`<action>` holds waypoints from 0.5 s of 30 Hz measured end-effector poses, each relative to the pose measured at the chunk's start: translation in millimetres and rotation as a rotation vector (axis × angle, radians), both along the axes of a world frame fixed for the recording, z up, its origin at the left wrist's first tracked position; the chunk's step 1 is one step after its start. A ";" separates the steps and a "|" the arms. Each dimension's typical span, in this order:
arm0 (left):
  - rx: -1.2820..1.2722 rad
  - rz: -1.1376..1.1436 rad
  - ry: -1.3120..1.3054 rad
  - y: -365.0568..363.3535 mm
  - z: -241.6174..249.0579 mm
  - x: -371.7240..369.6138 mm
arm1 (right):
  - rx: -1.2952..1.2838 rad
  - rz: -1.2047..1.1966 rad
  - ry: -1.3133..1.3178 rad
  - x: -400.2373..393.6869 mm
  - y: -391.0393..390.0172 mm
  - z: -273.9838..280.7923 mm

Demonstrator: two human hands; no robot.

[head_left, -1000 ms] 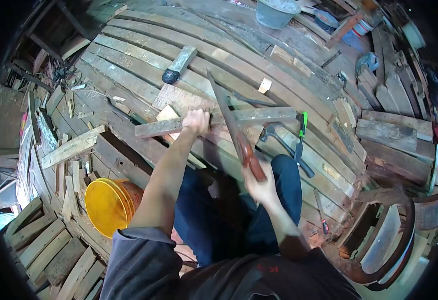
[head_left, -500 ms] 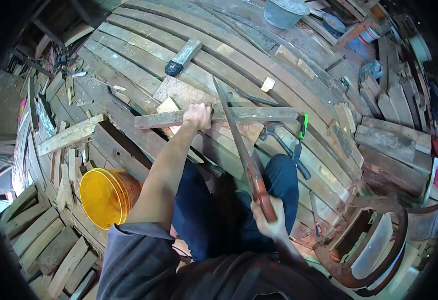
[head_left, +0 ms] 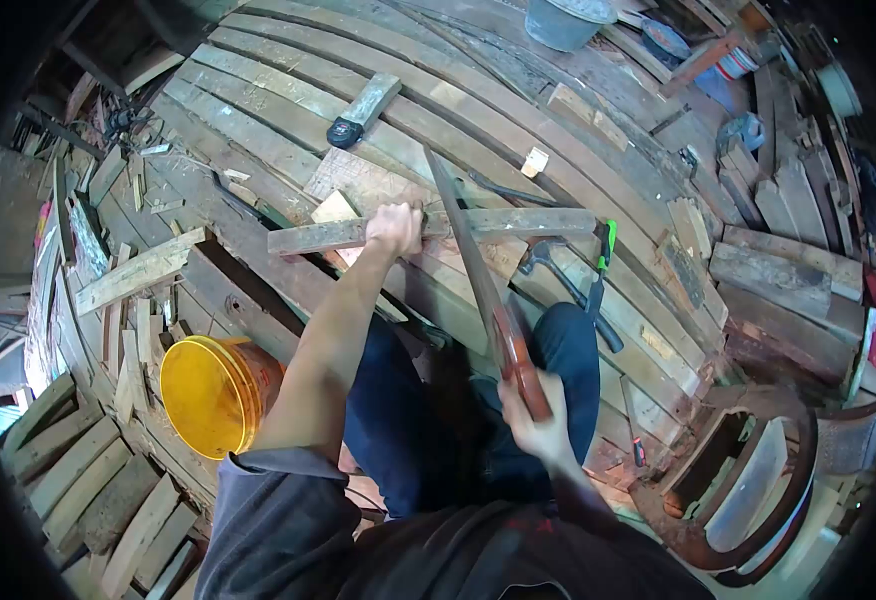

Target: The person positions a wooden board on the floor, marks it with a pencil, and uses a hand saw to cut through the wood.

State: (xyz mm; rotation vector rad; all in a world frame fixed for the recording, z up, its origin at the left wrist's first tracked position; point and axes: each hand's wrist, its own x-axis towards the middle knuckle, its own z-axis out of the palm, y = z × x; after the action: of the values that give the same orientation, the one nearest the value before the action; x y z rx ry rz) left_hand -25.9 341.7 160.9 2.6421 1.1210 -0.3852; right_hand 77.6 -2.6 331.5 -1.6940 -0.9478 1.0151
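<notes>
My left hand (head_left: 395, 228) is closed around a wooden batten (head_left: 528, 222) lying crosswise in front of my knees. In my right hand (head_left: 540, 418) is the reddish-brown handle of a handsaw (head_left: 473, 255), its long blade pointing away from me. The blade crosses the batten just right of my left fist. Beneath the batten lie flat boards and a pale wood block (head_left: 335, 208). A hammer (head_left: 548, 262) and a green-and-black tool (head_left: 603, 262) rest by my right knee. Beyond the batten, a dark curved bar (head_left: 508, 192) is partly hidden behind the saw.
A yellow bucket (head_left: 208, 395) stands at my left, near a thick beam (head_left: 233, 290). Farther forward, a tape measure (head_left: 344, 133) touches a short board (head_left: 373, 98). Wood offcuts (head_left: 113, 500) are piled on the left. To the right are a screwdriver (head_left: 636, 435) and stacked beams (head_left: 773, 280).
My right hand has pushed the saw slightly forward, away from my body. My left hand stays in place on the batten.
</notes>
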 end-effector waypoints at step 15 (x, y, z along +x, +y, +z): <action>0.009 -0.004 -0.024 -4.3 10.6 1.1 | 0.073 -0.041 0.035 6.4 49.8 -78.7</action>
State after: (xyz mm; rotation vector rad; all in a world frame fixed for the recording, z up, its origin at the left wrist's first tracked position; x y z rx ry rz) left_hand -24.8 337.4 171.6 2.6500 1.1121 -0.3493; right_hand 84.0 47.2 252.8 -1.6239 -0.9136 0.9688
